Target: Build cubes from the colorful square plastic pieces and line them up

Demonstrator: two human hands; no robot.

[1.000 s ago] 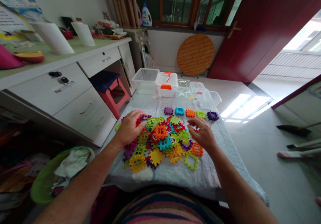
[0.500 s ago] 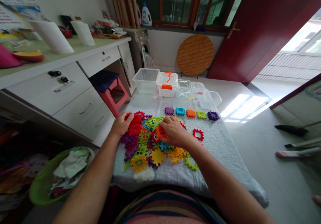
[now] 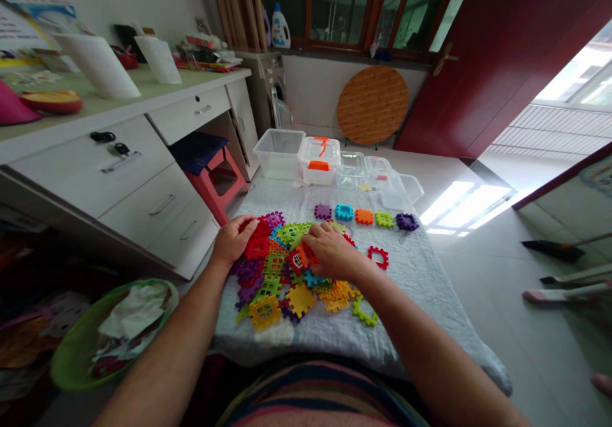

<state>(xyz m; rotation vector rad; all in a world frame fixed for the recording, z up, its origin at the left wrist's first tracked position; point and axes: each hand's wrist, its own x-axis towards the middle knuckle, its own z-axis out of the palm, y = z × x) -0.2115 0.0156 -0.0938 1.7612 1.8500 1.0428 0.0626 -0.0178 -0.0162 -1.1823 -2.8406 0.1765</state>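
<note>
A pile of colourful notched plastic pieces lies on the cloth-covered table. At its left edge, my left hand is closed on a red piece. My right hand reaches over the middle of the pile, its fingers bent round an orange piece. Yellow pieces lie along the near side. Beyond the pile is a row of purple, blue, orange, green and dark purple pieces. A red square frame rests apart on the right.
Clear plastic boxes and a lidded box with an orange latch stand at the table's far end. On the left are a white desk, a pink stool and a green basket.
Red pieces by my left hand have shifted slightly, and more of a purple piece behind them shows. My right hand has barely moved.
</note>
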